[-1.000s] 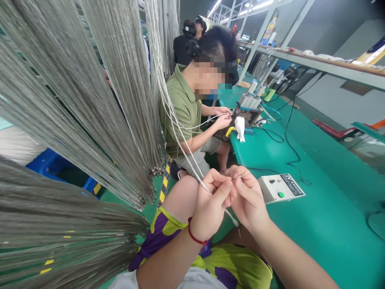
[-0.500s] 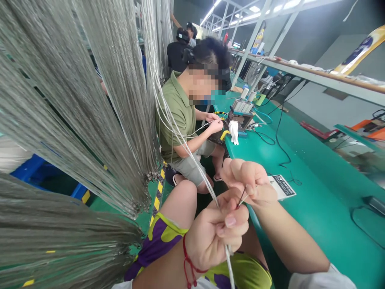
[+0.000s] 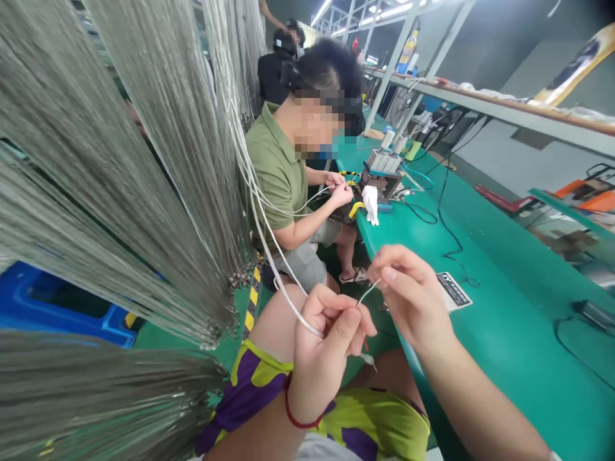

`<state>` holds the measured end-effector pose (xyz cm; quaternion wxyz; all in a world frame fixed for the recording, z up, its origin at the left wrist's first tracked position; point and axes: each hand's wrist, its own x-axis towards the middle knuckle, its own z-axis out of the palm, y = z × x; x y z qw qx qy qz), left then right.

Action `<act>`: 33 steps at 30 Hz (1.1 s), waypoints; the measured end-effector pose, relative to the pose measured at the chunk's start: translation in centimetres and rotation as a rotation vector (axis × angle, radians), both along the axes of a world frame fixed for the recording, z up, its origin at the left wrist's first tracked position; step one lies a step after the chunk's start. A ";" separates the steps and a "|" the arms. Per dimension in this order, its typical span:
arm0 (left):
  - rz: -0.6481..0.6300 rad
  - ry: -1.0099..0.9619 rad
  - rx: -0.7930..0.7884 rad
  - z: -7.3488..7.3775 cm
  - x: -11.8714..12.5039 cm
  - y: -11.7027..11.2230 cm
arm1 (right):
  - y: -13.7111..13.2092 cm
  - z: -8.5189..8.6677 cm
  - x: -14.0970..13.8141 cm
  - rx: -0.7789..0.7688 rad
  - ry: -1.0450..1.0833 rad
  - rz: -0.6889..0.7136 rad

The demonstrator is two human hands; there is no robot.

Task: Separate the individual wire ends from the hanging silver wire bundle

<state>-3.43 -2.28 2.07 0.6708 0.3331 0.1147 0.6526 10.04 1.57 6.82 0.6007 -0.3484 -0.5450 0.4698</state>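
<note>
Gripping with left hand (image 3: 324, 339), just to left of green bench (image 3: 509, 349): fingers curled, thumb and fingertips pinching thin pale wire (image 3: 368, 292), white cable (image 3: 294, 306) running into same grasp. Pinching with right hand (image 3: 414, 291), seen against near edge of bench: thumb and fingers closed on other end of wire. Spanning gap between 2 hands with that wire, slightly bowed, by bench edge.

Showing below left fingers, to left of bench: short red wire (image 3: 366, 343) and white cable end (image 3: 368, 360) with fine tip; cannot tell whether joined to held cable. Worn on left wrist, left of bench: 1 red bracelet (image 3: 300, 419). Seen under arms, beside bench: purple and yellow-green shorts (image 3: 379, 416).

Noted on bench, beyond right hand: labelled box (image 3: 454, 291), partly hidden by hand; black adapter (image 3: 593, 314) and loose black cords farther across. Seen at far stretch of bench: metal machine (image 3: 383, 173), with white glove (image 3: 370, 205) near it at edge. Seated beside bench near machine: 1 co-worker (image 3: 276, 163) in green shirt, own hands (image 3: 339, 189) together at pale cables. Raised above bench: long shelf (image 3: 509, 107). Hanging well left of bench: dense grey cable bundles (image 3: 144, 128).
</note>
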 end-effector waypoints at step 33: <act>-0.187 -0.033 -0.143 -0.5 1.6 1.0 | -2.1 -4.2 0.5 -0.023 0.014 -0.215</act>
